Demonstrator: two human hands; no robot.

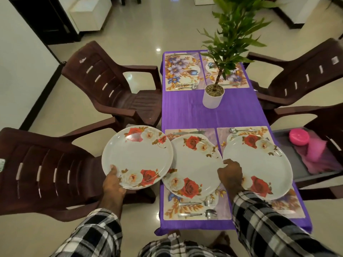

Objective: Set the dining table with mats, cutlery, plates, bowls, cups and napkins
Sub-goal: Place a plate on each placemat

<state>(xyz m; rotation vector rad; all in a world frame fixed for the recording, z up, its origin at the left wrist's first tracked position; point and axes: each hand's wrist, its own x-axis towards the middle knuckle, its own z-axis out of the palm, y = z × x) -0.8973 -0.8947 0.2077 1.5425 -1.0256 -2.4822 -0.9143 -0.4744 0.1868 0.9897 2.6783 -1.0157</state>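
Currently, three round white plates with red roses: one (137, 156) held at its near rim by my left hand (114, 182), off the purple-clothed bench (196, 112); one (193, 166) on the near-left floral mat (196, 210); one (258, 164) on the near-right mat (285, 204), my right-hand fingers (231, 173) curled at its edge. Four mats, four brown plastic chairs.
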